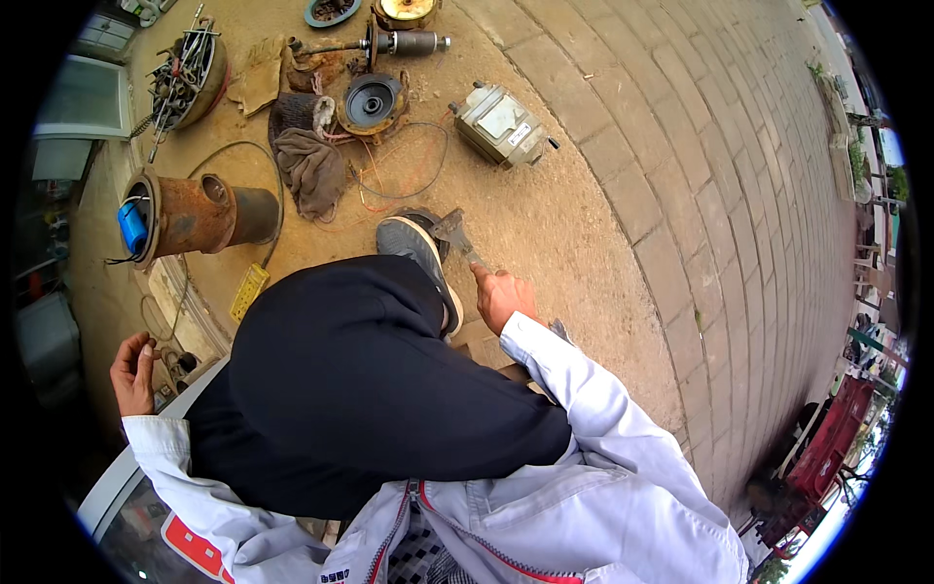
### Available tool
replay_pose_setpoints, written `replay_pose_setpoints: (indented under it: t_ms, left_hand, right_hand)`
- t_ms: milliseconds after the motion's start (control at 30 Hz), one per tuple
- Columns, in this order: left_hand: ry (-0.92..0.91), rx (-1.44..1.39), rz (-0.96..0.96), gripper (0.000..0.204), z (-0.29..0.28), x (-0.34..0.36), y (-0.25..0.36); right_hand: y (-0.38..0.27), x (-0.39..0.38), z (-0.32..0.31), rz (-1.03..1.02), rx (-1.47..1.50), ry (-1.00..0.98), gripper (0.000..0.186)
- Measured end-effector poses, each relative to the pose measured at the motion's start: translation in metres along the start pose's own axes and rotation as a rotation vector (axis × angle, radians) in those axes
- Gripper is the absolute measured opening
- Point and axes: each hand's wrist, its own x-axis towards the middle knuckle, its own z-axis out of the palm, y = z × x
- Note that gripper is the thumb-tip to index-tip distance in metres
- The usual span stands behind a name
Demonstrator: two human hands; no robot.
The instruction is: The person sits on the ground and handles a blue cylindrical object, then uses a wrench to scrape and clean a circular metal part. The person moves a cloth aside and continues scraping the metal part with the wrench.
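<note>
The right hand [503,297] grips a metal tool [455,234], handle hidden; the left hand [133,372], loosely curled, holds nothing visible.

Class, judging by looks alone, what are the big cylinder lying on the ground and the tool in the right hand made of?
Cylinder: probably steel or iron, its surface brown with rust. Tool in the right hand: likely metal, dull grey flat blade; its handle is hidden.

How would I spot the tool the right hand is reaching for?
Start at the curved brick paving on the right and move left onto the sandy ground beside it. Just past the grey shoe, the right hand touches a flat metal tool. Unlike the round, rusty motor parts farther off, it is thin and grey.
</note>
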Motion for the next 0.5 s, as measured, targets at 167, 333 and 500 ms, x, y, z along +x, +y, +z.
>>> replay_pose_setpoints:
  t_ms: [167,333,500]
  left_hand:
    - [-0.016,0.031,-0.017,0.028,-0.006,0.005,-0.009]
    - [0.04,0.01,0.036,0.029,-0.001,0.006,-0.004]
    - [0.039,0.014,0.019,0.032,-0.001,0.012,0.011]
  right_hand:
    - [0.003,-0.005,-0.007,0.037,-0.021,-0.046,0.042]
    - [0.002,-0.002,-0.006,0.047,-0.007,-0.057,0.035]
    - [-0.018,0.025,-0.013,0.011,-0.038,-0.018,0.041]
